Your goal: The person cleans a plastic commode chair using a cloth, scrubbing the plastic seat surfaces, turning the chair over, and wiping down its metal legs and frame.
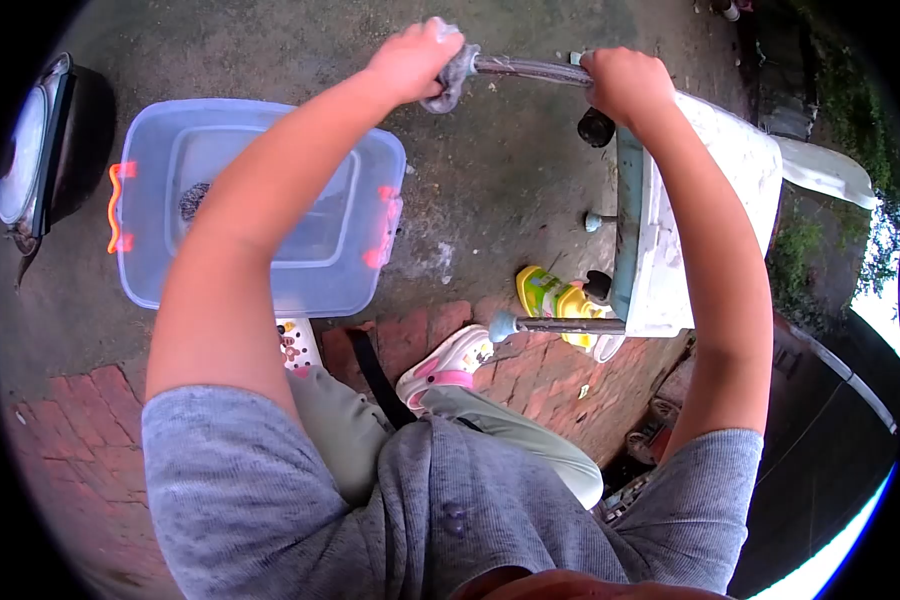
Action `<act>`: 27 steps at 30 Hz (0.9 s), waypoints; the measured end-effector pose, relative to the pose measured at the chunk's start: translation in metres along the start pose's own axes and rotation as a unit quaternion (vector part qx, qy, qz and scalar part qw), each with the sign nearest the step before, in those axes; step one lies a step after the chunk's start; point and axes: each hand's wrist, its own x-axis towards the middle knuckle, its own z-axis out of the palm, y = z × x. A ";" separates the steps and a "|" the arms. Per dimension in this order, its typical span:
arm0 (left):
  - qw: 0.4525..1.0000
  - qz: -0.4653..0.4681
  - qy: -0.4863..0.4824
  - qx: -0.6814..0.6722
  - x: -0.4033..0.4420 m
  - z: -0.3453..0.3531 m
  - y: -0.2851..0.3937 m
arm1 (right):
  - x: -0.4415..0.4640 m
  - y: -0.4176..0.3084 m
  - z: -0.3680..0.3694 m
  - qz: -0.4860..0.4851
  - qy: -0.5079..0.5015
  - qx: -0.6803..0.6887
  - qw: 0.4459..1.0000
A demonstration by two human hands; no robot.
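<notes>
A small chair [710,220] with a white seat, pale blue underside and worn metal legs lies tipped on its side at the right. My left hand [415,62] is closed round a wet grey cloth [453,80], pressed at the outer end of the chair's upper leg [530,69]. White suds seem to cling to its fingers. Higher up that same leg, by the seat, my right hand [630,82] grips the metal; its fingertips are partly hidden. The lower leg [570,325] ends in a pale blue foot cap.
A clear plastic tub [390,170] with orange handles stands on the concrete at left, a dark scrubber [193,202] inside. Beyond it is a black pot [80,140] with a lid. Yellow shoes [550,295] lie under the chair. Red bricks [80,420] border the concrete.
</notes>
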 end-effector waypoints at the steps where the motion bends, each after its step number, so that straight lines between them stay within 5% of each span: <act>1: 1.000 0.000 0.001 -0.001 0.005 0.000 0.007 | 0.000 0.002 0.000 0.002 -0.001 0.000 1.000; 7: 0.988 -0.137 -0.072 -0.020 0.024 -0.006 0.034 | 0.002 0.003 0.004 0.008 0.001 0.000 1.000; 15: 0.944 -0.003 -0.247 -0.217 0.052 -0.021 -0.011 | -0.001 0.009 0.001 0.005 0.000 0.004 1.000; 19: 0.868 0.018 -0.303 -0.393 0.049 -0.009 -0.030 | -0.008 0.022 -0.003 0.018 0.006 -0.004 1.000; 21: 0.724 -0.141 -0.237 -0.632 0.038 -0.003 -0.034 | -0.010 0.028 -0.003 0.027 0.004 0.002 1.000; 22: 0.699 -0.053 -0.233 -0.674 0.038 -0.002 -0.037 | -0.010 0.030 -0.003 0.028 0.009 -0.009 1.000; 27: 0.576 -0.117 -0.166 -0.792 0.023 0.016 -0.023 | -0.007 0.045 0.010 -0.008 0.061 0.002 0.998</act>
